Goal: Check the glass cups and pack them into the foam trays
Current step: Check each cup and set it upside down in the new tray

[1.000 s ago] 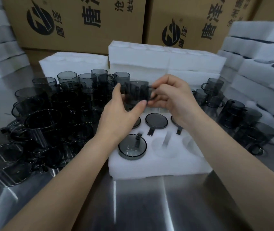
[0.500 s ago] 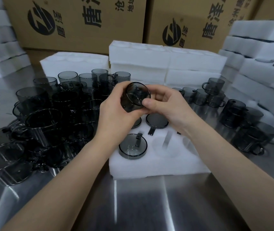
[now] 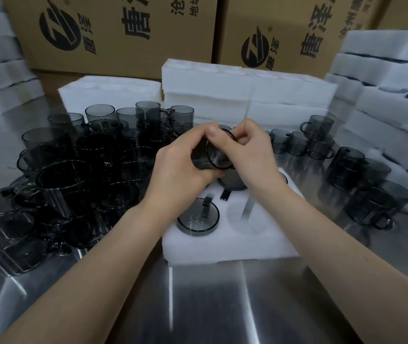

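Fingers of the left hand curl round the dark body of a glass cup, thumb on top, while the right hand pinches it at the rim from the other side. The cup is held on its side in the air, one round end turned toward the camera, just above the foam tray.

Nearest lies the steel worktop, with both forearms reaching over it. The white tray sits on it. A packed cup sits in the tray's front left pocket, and a bare round pocket is just beside it. A second packed cup behind them is partly hidden under the hands.

Left of the tray, loose cups crowd together, some upright and some tipped. A smaller group stands to the right. Beyond are stacked foam trays, more foam at both edges, and printed cardboard boxes at the back.
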### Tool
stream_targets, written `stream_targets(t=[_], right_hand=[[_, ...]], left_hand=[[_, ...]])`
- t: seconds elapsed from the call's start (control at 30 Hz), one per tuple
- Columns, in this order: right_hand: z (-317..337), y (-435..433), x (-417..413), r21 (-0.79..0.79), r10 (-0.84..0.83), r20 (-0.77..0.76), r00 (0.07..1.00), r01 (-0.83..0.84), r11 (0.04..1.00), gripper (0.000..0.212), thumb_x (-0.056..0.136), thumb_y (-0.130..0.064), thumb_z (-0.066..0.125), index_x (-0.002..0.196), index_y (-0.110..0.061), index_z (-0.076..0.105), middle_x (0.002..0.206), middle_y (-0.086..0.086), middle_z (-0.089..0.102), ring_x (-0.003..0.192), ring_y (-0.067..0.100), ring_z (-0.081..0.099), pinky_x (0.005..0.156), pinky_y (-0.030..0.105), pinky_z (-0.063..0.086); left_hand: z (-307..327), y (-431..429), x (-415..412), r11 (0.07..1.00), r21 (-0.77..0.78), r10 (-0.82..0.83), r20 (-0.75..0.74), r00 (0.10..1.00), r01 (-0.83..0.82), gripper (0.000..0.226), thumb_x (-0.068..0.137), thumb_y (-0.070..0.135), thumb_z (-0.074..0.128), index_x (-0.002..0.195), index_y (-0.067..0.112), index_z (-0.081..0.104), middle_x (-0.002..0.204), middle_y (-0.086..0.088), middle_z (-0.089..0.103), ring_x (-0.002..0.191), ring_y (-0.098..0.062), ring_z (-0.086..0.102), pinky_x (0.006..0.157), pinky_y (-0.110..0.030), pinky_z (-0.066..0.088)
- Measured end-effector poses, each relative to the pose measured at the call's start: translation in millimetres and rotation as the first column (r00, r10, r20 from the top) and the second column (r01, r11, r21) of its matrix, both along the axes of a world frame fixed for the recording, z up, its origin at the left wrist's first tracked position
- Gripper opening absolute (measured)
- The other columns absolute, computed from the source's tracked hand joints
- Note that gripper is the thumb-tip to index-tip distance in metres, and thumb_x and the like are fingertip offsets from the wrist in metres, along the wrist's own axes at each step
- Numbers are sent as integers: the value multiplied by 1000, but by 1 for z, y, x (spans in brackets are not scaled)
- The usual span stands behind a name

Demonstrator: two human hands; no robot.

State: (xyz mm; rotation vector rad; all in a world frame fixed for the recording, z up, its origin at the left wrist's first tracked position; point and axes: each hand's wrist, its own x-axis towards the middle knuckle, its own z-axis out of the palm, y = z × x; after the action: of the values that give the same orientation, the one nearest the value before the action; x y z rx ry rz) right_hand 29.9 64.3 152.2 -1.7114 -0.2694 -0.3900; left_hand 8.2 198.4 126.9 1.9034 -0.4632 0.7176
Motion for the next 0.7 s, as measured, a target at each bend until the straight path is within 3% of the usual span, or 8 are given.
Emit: stream_targets(t=[0.07, 0.17, 0.23, 0.33, 0.4, 0.53, 0.6, 0.7], right_hand=[[1, -2, 0, 104, 53, -52, 997, -47, 993, 39, 83, -30, 75, 67, -17, 43, 49, -14, 50, 49, 1, 48, 50, 13, 38], [3, -7, 2, 260, 193, -127, 973, -155, 953, 34, 88, -28, 68, 67, -17, 43, 75, 11, 50, 74, 21, 48, 67, 31, 39], [5, -13, 3, 285, 307, -145, 940, -258, 923, 27, 83, -31, 66, 71, -15, 47, 88, 17, 49, 83, 27, 46, 72, 37, 39], [5, -22, 5, 279, 455, -139, 880, -406, 870, 18, 79, -27, 60, 87, -11, 59, 92, 16, 59, 85, 26, 56, 78, 34, 48], [5, -25, 6, 264, 514, -137, 847, -469, 843, 25, 78, -20, 61, 101, -11, 63, 94, 10, 66, 86, 20, 62, 82, 29, 52], [1, -22, 5, 77, 437, -119, 892, -430, 899, 35, 73, -8, 78, 103, -14, 62, 91, 12, 67, 80, 18, 65, 83, 30, 52], [-1, -19, 3, 2, 367, -108, 924, -369, 930, 37, 70, -12, 80, 100, -14, 59, 85, 7, 70, 78, 15, 65, 80, 31, 54], [-2, -12, -1, -69, 255, -90, 963, -261, 963, 41, 68, -13, 86, 93, -16, 53, 85, 14, 66, 75, 18, 59, 78, 43, 53]], left_hand=[[1, 1, 0, 1000, 5, -25, -2, 1000, 25, 69, 62, 7, 86, 120, 36, 60, 101, 36, 62, 99, 14, 58, 83, -2, 39], [0, 1, 1, 998, -25, -61, -18, 998, 61, 72, 64, 10, 86, 126, 34, 57, 114, 28, 62, 109, 8, 57, 96, -14, 44], [-1, 1, 1, 996, -71, -64, -31, 997, 62, 71, 66, 14, 87, 126, 36, 55, 115, 26, 62, 112, 5, 57, 99, -20, 45], [-2, 2, 2, 986, -162, -49, -49, 998, 41, 67, 66, 20, 87, 123, 36, 56, 112, 24, 65, 109, 4, 59, 98, -22, 48], [-2, 3, 2, 974, -222, -54, -69, 996, 37, 64, 66, 21, 87, 121, 37, 57, 111, 22, 67, 109, 1, 61, 99, -29, 49], [-4, 4, 1, 975, -221, -27, -89, 996, 7, 59, 65, 26, 86, 118, 35, 62, 106, 20, 69, 104, 0, 64, 94, -29, 52], [-5, 4, 2, 982, -190, -1, -94, 996, -17, 60, 66, 24, 86, 119, 37, 62, 105, 22, 69, 102, 3, 64, 90, -22, 51], [-5, 4, 1, 992, -122, 28, -89, 996, -38, 68, 66, 17, 84, 125, 41, 59, 107, 24, 67, 101, 9, 61, 85, -8, 47]])
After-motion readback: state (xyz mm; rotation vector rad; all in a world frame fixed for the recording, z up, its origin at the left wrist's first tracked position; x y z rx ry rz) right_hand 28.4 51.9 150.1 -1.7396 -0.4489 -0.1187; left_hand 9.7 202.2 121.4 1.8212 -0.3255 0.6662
